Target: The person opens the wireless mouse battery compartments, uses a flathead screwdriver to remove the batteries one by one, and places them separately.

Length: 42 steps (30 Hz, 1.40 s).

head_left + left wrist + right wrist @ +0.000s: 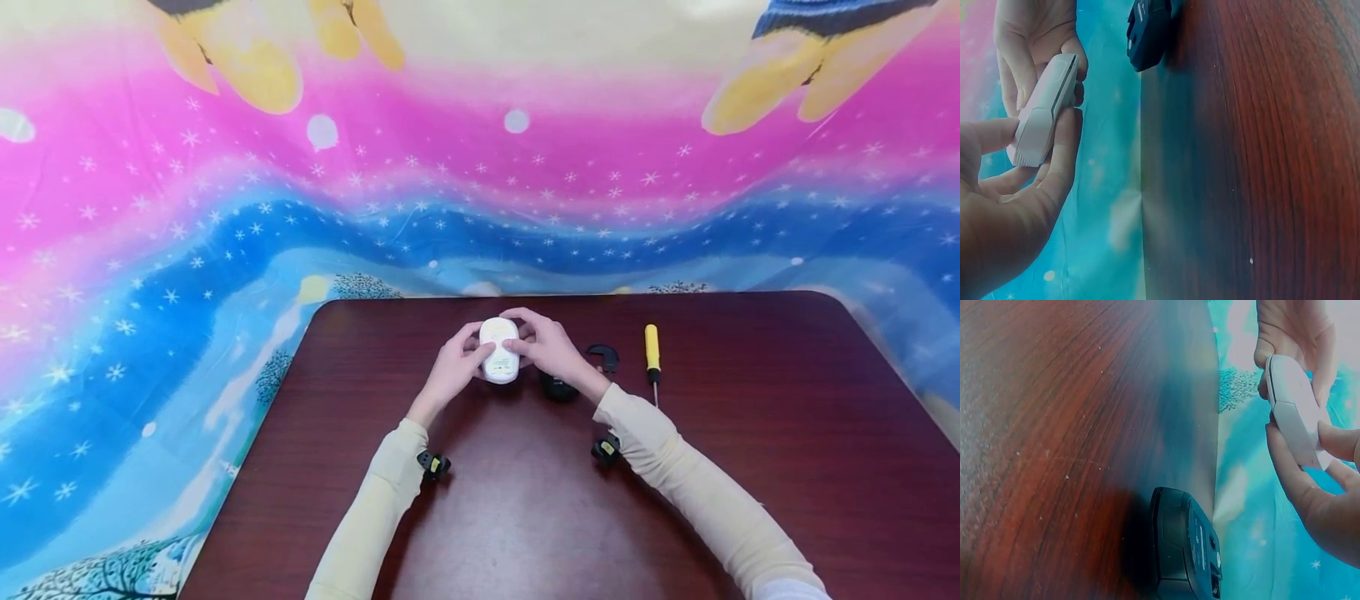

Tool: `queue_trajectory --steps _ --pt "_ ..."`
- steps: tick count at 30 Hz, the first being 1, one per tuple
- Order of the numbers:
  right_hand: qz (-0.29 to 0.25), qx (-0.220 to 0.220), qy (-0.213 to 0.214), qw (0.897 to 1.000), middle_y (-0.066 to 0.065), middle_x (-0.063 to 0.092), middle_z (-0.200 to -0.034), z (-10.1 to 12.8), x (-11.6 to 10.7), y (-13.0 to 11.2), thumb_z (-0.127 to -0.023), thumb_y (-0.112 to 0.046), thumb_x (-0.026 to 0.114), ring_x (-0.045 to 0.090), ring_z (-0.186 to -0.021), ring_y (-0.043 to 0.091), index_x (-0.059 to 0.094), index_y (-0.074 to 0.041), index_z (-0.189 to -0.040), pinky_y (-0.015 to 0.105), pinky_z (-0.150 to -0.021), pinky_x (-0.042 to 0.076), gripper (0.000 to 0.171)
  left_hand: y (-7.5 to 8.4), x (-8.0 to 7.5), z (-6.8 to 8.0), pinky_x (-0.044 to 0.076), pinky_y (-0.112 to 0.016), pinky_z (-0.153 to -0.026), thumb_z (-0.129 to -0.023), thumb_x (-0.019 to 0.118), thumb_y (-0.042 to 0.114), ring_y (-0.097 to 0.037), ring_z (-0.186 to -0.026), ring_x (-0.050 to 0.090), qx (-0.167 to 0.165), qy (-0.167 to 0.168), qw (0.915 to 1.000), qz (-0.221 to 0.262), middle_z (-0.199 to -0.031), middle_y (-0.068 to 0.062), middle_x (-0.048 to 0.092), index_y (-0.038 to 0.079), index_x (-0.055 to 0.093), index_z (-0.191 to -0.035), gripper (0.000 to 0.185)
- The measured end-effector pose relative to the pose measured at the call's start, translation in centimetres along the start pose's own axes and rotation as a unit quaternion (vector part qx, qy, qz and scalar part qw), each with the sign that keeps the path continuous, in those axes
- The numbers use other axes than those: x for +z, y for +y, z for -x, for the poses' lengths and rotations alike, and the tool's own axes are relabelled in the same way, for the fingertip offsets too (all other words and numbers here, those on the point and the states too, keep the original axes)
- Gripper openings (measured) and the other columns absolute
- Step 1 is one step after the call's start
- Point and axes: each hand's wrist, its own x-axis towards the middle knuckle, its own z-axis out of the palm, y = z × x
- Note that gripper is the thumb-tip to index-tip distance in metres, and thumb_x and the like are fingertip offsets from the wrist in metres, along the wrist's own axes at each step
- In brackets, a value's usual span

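Observation:
Above the far part of the table, both hands hold a white computer mouse [499, 358] with its labelled underside facing the head camera. My left hand [456, 360] grips one long side, thumb on the underside. From the other side my right hand [553, 346] grips it the same way. In the left wrist view the white mouse [1044, 115] shows edge-on between thumbs and fingers, a dark seam along its side. Beside the right hand a black mouse [1188, 550] lies on the table with its underside up and an opening in it.
A curved black cover piece [604, 358] lies behind the right hand, near the black mouse. Farther right is a screwdriver [652, 354] with a yellow handle, its shaft partly behind the right sleeve. A printed cloth [480, 183] hangs beyond the brown table [765, 400].

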Motion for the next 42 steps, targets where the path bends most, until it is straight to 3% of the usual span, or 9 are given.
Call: queue_trajectory --steps 7,12,16,19,25,31,36,42 --pt "0.011 0.003 0.029 1.000 0.020 0.073 -0.093 0.1 0.6 0.0 -0.101 -0.006 0.066 0.073 -0.080 0.027 0.054 -0.006 -0.137 0.056 -0.070 0.061 0.037 0.1 -0.3 0.3 0.060 -0.054 -0.072 -0.103 0.064 0.012 -0.019 -0.076 0.071 -0.001 -0.003 0.9996 -0.029 -0.097 -0.016 0.069 0.001 0.057 -0.140 0.040" --pt "0.012 -0.007 0.100 0.995 0.018 0.073 -0.097 -0.3 0.8 -0.2 -0.099 -0.005 0.068 0.071 -0.089 0.025 0.056 0.000 -0.124 0.047 -0.081 0.060 0.027 -0.1 -0.6 0.5 0.059 -0.057 -0.072 -0.102 0.065 0.012 -0.017 -0.074 0.069 -0.005 -0.013 0.9993 -0.035 -0.097 -0.015 0.068 0.003 0.057 -0.142 0.041" --pt "-0.043 -0.029 0.165 0.985 0.022 0.072 -0.096 -0.6 0.7 -0.6 -0.096 0.002 0.069 0.071 -0.087 0.023 0.058 0.006 -0.114 0.042 -0.082 0.060 0.021 -0.4 -0.8 0.9 0.060 -0.056 -0.071 -0.102 0.065 0.010 -0.015 -0.074 0.067 -0.008 -0.028 0.9990 -0.033 -0.099 -0.015 0.069 0.005 0.058 -0.142 0.041" --pt "-0.104 -0.026 0.184 0.977 0.023 0.071 -0.090 -0.7 0.6 -0.8 -0.095 0.006 0.067 0.073 -0.078 0.021 0.057 0.009 -0.113 0.041 -0.076 0.062 0.020 -0.5 -1.0 1.1 0.060 -0.053 -0.070 -0.101 0.065 0.009 -0.015 -0.075 0.067 -0.005 -0.027 0.9992 -0.027 -0.099 -0.014 0.068 0.005 0.058 -0.141 0.040" --pt "-0.088 0.053 0.170 0.980 0.017 0.067 -0.084 -0.9 0.9 0.0 -0.091 0.013 0.068 0.070 -0.069 0.016 0.055 0.011 -0.116 0.042 -0.073 0.062 0.029 -0.2 -1.4 1.4 0.060 -0.051 -0.068 -0.101 0.065 0.009 -0.016 -0.079 0.067 0.011 0.005 0.9999 -0.003 -0.103 -0.017 0.069 0.004 0.058 -0.141 0.041" --pt "0.003 0.097 0.108 0.989 0.020 0.064 -0.080 -1.0 1.8 0.9 -0.086 0.016 0.068 0.072 -0.065 0.027 0.056 0.012 -0.132 0.041 -0.067 0.063 0.048 -0.3 -1.5 1.4 0.061 -0.046 -0.068 -0.102 0.064 0.009 -0.014 -0.080 0.067 0.023 0.032 0.9986 0.034 -0.107 -0.020 0.069 0.002 0.056 -0.143 0.043" --pt "0.071 0.117 0.071 0.988 0.017 0.064 -0.080 -1.2 2.7 1.6 -0.084 0.015 0.067 0.071 -0.063 0.023 0.067 0.007 -0.117 0.032 -0.058 0.061 0.034 -0.5 -1.6 1.3 0.060 -0.038 -0.065 -0.102 0.064 0.008 -0.013 -0.077 0.067 0.023 0.039 0.9979 0.046 -0.104 -0.020 0.069 0.002 0.057 -0.142 0.041" --pt "0.163 0.106 0.052 0.980 0.016 0.067 -0.085 -1.3 3.7 1.8 -0.086 0.009 0.063 0.068 -0.065 0.022 0.063 0.004 -0.101 0.028 -0.053 0.058 0.016 -0.6 -1.7 1.4 0.059 -0.035 -0.063 -0.102 0.063 0.008 -0.013 -0.077 0.067 0.018 0.045 0.9972 0.057 -0.103 -0.019 0.068 0.001 0.057 -0.142 0.041"
